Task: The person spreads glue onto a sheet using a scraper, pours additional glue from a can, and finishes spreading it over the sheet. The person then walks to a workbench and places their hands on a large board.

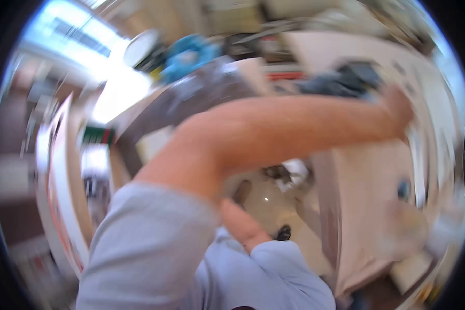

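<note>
My left arm stretches across the view from the lower left, with my left hand (398, 111) at the right over a pale wooden surface (369, 181). That hand is smeared by motion, so its fingers and anything in them cannot be made out. Just behind it is a dark grey, crumpled-looking item (346, 80). Of my right arm only a short part of the forearm (245, 225) shows below the left elbow. My right hand is hidden.
A dark, shiny sheet-like surface (196, 90) lies beyond my left arm, with a blue ring-shaped item (191, 54) behind it. Upright pale panels (62, 175) stand at the left. Below are a glossy floor (266, 199) and crumpled white material (296, 173).
</note>
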Tool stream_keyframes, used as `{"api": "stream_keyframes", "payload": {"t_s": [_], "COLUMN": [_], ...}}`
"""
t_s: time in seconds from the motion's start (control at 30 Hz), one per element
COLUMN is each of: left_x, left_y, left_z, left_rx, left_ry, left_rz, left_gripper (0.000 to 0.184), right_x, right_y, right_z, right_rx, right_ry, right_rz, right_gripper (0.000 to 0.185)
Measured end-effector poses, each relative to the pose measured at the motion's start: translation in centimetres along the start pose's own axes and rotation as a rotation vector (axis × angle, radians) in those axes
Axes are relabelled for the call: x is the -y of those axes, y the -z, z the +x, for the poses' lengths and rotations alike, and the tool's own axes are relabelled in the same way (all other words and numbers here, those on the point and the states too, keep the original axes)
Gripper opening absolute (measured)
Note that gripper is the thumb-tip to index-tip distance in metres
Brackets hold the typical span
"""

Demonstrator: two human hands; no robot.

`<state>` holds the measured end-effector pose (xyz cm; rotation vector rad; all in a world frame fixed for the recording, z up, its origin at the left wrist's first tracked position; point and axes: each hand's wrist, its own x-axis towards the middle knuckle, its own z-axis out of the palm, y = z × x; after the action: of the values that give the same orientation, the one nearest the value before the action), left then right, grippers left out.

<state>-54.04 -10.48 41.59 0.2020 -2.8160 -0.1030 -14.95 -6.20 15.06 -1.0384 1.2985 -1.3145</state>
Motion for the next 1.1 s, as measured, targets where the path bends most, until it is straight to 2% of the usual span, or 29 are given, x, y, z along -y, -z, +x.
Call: {"api": "stream_keyframes", "payload": {"t_s": [0.03,0.1,0.13,0.17,0.23,0.3,0.33,0.37,0.43,0.47,0.53,0.63,0.73,0.77,0.87,0.9,1.0,1.1], "left_x": [0.2,2.2,2.8,4.0,5.3,4.7,3.9,1.6,-4.6,-7.1,-11.2,-11.7,-9.2,-8.0,-5.3,-4.5,-1.9,-1.0], "left_y": [0.9,6.1,7.0,7.6,8.9,8.1,7.5,4.7,-1.2,0.1,-1.7,-4.1,-9.0,-10.6,-14.4,-15.1,-14.5,-14.6], "left_z": [-2.3,-12.9,-18.3,-23.9,-36.3,-49.6,-56.5,-64.0,-82.2,-84.3,-88.2,-89.7,-92.1,-93.0,-95.0,-95.6,-95.9,-95.9], "left_rx": [0.002,-0.263,-0.585,-0.652,-0.546,-0.538,-0.461,-0.519,-0.524,-0.618,-0.909,-1.177,-1.29,-1.283,-1.495,-1.531,-1.446,-1.335], "left_ry": [0.044,0.082,0.112,0.161,0.459,1.037,1.221,1.605,2.008,2.332,2.513,2.435,2.301,2.293,2.247,2.146,1.902,1.819], "left_rz": [-0.216,-0.294,-0.243,-0.313,-0.176,-0.095,0.04,0.016,-0.082,-0.485,-0.704,-0.934,-1.07,-1.174,-1.374,-1.43,-1.6,-1.71], "left_gripper": [0.048,0.041,0.039,0.037,0.038,0.031,0.033,0.034,0.041,0.045,0.056,0.071,0.076,0.084,0.087,0.091,0.092,0.085], "right_x": [-1.0,-2.7,-3.4,-4.2,-4.4,-1.7,-0.8,-1.0,-0.3,0.2,-0.2,-1.8,-4.4,-5.2,-7.0,-7.2,-7.4,-4.7], "right_y": [0.3,0.4,0.2,0.0,-0.7,-1.2,-1.9,-2.7,-5.5,-7.0,-10.0,-13.7,-17.5,-19.2,-22.1,-23.4,-26.1,-28.8], "right_z": [0.0,0.9,1.9,2.7,4.4,5.3,5.6,6.3,7.9,9.1,11.4,15.5,20.9,22.5,24.1,24.1,22.9,19.5], "right_rx": [-0.008,-0.034,-0.052,-0.06,-0.05,0.102,0.178,0.163,0.228,0.245,0.289,0.39,0.409,0.405,0.425,0.437,0.524,0.677], "right_ry": [0.008,0.033,0.059,0.087,0.126,-0.034,-0.121,-0.12,-0.102,-0.086,-0.026,0.065,0.113,0.12,0.113,0.115,0.227,0.331], "right_rz": [-0.028,-0.068,-0.084,-0.098,-0.105,-0.029,-0.002,-0.028,-0.057,-0.068,-0.15,-0.45,-0.621,-0.674,-0.824,-0.843,-0.941,-1.082], "right_gripper": [0.03,0.033,0.035,0.037,0.041,0.024,0.018,0.018,0.018,0.018,0.02,0.021,0.024,0.025,0.027,0.027,0.029,0.032]}}
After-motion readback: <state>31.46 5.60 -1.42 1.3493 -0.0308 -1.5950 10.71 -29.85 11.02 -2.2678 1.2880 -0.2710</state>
